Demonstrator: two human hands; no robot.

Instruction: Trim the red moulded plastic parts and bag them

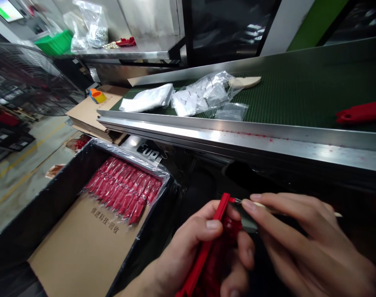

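As two hands (192,247) work, one pick (238,201) touches plastic (217,218)

One head-worn view looks forward and down, close over the person's hands (237,239) at the lower right — and beyond them it faces across a green conveyor belt (299,95) behind its steel rail (237,138).

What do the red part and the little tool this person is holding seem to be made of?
The red part looks like moulded plastic: opaque, evenly coloured, slightly glossy. The tool has a pale, matte handle, possibly wood or plastic, and a thin shiny tip that looks like steel.
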